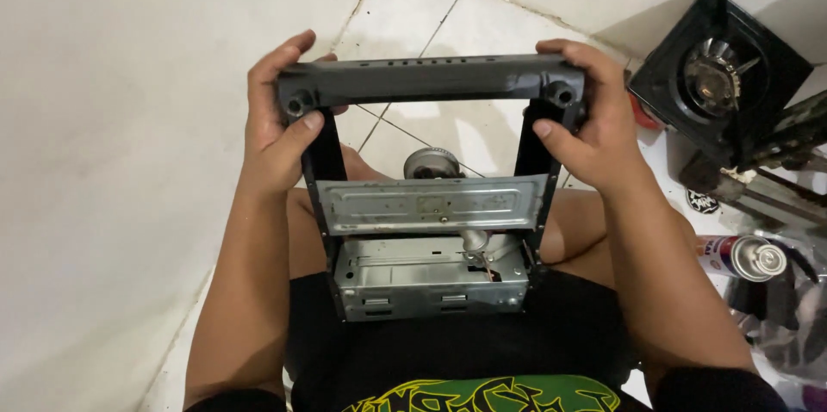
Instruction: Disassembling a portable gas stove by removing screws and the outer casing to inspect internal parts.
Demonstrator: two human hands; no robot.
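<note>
Stove chassis held upright over the lap, seen from above.

A gas canister (pixel 743 256) with a white-and-red label lies at near right, beside a round sticker (pixel 703 202) on the white tiled floor (pixel 448 7); a black single-burner stove (pixel 719 76) stands at far right against the pale wall (pixel 129 119). The left hand (pixel 277 123) and right hand (pixel 584 123) each clench a far corner of the black metal frame (pixel 431 80), whose silver sheet-metal plates (pixel 431 205) rest near the lap.

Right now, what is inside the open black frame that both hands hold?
Inside the black frame: two grey metal plates and a round metal part; white floor tiles show through. Below the plates, everything is hidden.
</note>
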